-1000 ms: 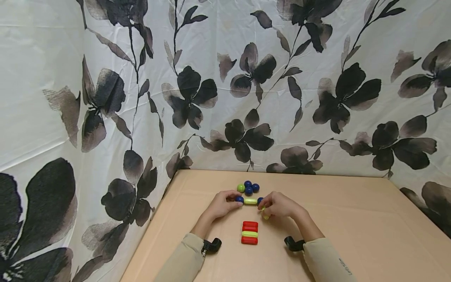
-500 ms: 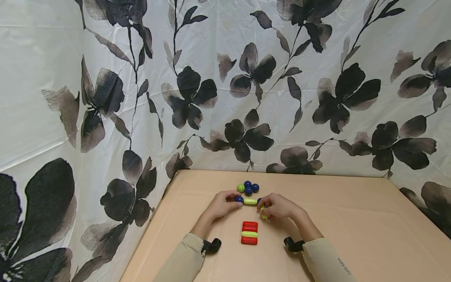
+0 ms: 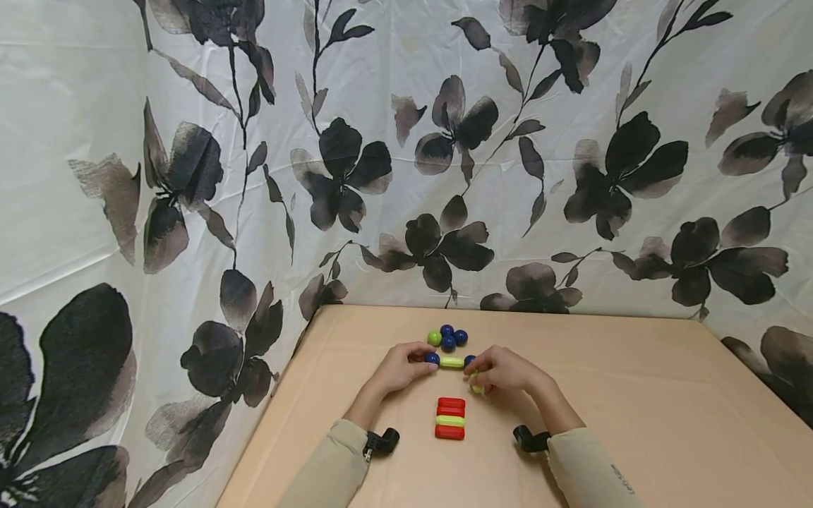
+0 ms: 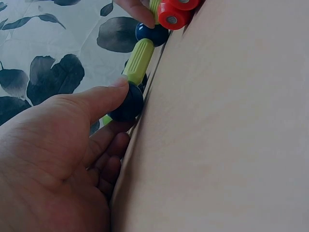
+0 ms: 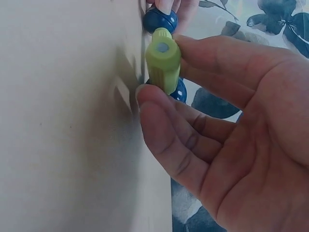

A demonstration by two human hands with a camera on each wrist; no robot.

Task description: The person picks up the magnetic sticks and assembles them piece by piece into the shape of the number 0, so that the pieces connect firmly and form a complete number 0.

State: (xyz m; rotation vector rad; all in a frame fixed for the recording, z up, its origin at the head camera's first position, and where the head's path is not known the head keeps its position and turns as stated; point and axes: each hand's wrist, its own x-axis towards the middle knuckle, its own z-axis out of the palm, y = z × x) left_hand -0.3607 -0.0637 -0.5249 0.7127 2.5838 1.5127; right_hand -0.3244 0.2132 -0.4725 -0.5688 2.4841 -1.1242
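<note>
On the table [image 3: 622, 395] I pinch a blue ball [image 3: 432, 358] with my left hand [image 3: 400, 367]. My right hand [image 3: 504, 370] grips a green rod [image 5: 163, 60] against another blue ball [image 5: 177, 91].

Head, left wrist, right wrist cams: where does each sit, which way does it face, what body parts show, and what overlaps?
Head: worn on the head, looking forward and down at the tan table and floral curtain; both forearms, left hand and right hand show.
Left wrist: behind the left hand, facing along the table; the thumb presses a blue ball.
Right wrist: behind the right hand, whose fingers pinch a green rod.
Shared: the green rod between two blue balls appears in the head and left wrist views.
</note>
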